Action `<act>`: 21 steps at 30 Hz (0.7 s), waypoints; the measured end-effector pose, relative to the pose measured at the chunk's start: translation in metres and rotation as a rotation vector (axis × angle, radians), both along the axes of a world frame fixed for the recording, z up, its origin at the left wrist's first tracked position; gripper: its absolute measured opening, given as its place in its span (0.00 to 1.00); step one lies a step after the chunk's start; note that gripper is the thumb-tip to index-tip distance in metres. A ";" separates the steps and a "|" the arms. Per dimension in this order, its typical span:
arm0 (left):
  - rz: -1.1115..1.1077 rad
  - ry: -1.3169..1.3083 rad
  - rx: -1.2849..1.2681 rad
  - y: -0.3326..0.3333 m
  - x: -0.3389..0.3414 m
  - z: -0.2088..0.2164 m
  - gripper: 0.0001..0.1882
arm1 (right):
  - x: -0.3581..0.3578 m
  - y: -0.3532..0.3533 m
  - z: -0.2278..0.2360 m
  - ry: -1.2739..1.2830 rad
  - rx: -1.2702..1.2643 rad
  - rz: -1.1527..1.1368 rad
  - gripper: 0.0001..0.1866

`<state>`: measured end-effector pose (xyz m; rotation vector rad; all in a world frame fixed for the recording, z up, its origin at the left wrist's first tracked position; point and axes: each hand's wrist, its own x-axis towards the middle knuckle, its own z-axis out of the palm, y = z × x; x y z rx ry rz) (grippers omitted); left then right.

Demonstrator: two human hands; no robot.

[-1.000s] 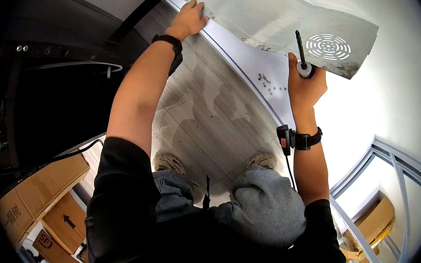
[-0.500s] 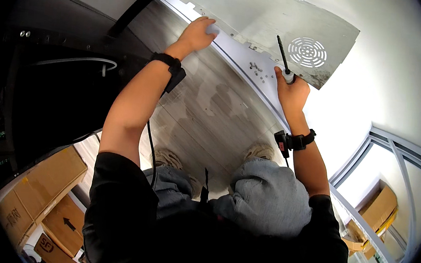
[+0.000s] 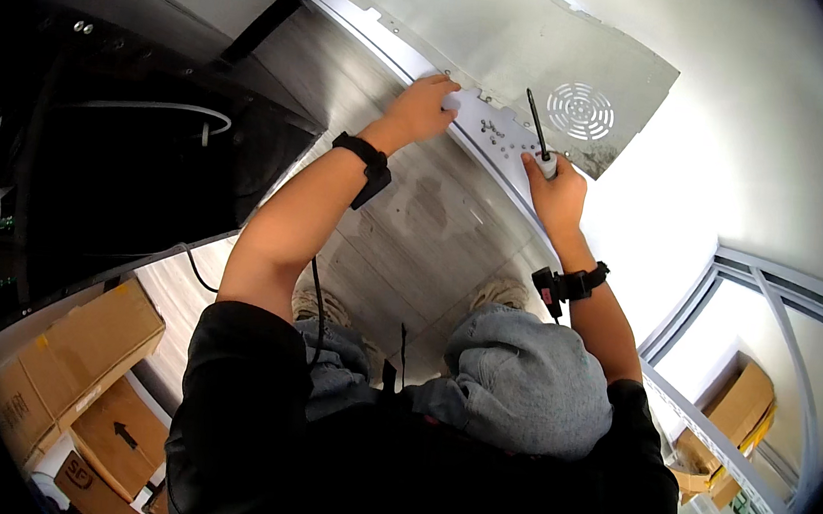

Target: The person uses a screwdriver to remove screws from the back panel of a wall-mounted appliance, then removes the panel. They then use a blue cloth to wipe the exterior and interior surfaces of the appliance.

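Observation:
A screwdriver (image 3: 537,126) with a dark shaft and a pale handle is gripped in my right hand (image 3: 558,201), its tip pointing up and away. That hand is at the near right corner of a grey sheet-metal panel (image 3: 489,39) with a round pattern of vent slots. My left hand (image 3: 422,111) is at the panel's near edge, over the rim of the white tabletop (image 3: 480,144). Its thumb and fingers are apart with nothing visible between them; whether the fingertips touch the panel is unclear. Several small screws (image 3: 493,131) lie loose on the tabletop between my hands.
A dark open cabinet (image 3: 125,173) with cables inside stands at the left. Cardboard boxes (image 3: 81,346) are stacked at the lower left. At the right, a grey metal frame (image 3: 710,420) stands beside another cardboard box (image 3: 741,408). Below the table is wood-patterned flooring (image 3: 412,247).
My left hand has moved right and nearer along the table edge, toward the screws. The right hand still holds the screwdriver. The whole view has shifted slightly.

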<state>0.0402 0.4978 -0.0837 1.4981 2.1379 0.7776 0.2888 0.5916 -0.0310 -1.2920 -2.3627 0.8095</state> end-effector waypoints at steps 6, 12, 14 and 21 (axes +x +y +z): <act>0.055 -0.109 0.074 -0.007 0.004 0.016 0.19 | 0.002 -0.002 -0.008 0.020 -0.010 0.076 0.22; 0.087 -0.594 0.259 -0.022 0.000 0.059 0.14 | -0.024 -0.022 0.027 0.130 -0.244 0.309 0.15; -0.016 -0.557 0.356 -0.028 -0.009 0.097 0.13 | -0.046 -0.019 0.052 0.297 -0.412 0.458 0.19; 0.178 -0.891 0.521 -0.107 -0.023 0.271 0.14 | -0.134 -0.063 0.198 0.449 -0.470 0.798 0.27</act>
